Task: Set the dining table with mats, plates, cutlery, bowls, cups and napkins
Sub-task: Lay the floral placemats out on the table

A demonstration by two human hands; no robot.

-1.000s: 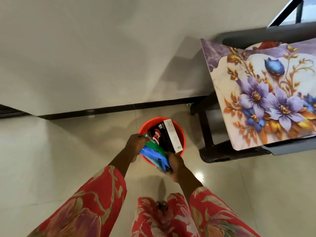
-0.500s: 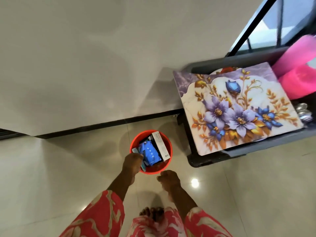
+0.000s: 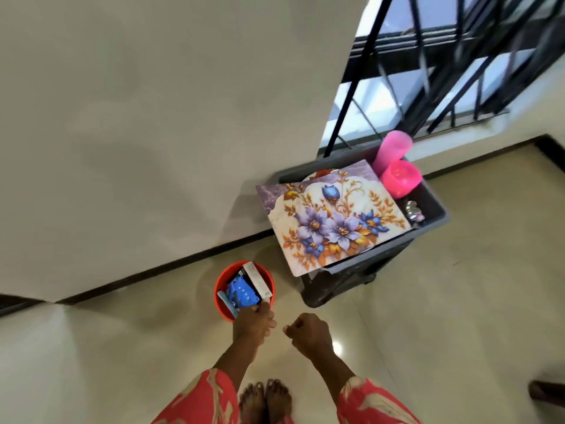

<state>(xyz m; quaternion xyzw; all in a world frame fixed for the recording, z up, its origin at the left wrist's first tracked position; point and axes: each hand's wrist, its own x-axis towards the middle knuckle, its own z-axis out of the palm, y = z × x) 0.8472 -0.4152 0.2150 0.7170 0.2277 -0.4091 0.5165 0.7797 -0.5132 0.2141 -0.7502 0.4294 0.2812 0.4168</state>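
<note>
A red bucket (image 3: 221, 306) stands on the floor with a blue packet (image 3: 241, 295) and a white box (image 3: 256, 278) inside. My left hand (image 3: 252, 322) hovers over its near rim, back up and fingers bent, so the palm is hidden. My right hand (image 3: 308, 332) is beside it, curled into a loose, empty fist. To the right, a grey cart bin (image 3: 434, 209) carries a floral mat (image 3: 333, 218), two pink cups (image 3: 399, 179) and steel cutlery (image 3: 414, 211). A plate edge (image 3: 321, 173) peeks out behind the mat.
A white wall with a black skirting line (image 3: 171, 264) runs behind the bucket. A barred window (image 3: 443, 71) rises above the cart. My bare feet (image 3: 264, 399) stand on glossy tiles. A dark object (image 3: 547, 391) lies at the right edge.
Both hands have let go of the packets, which now lie in the bucket. The right hand drew back. The view has risen and swung right, and the whole cart now shows.
</note>
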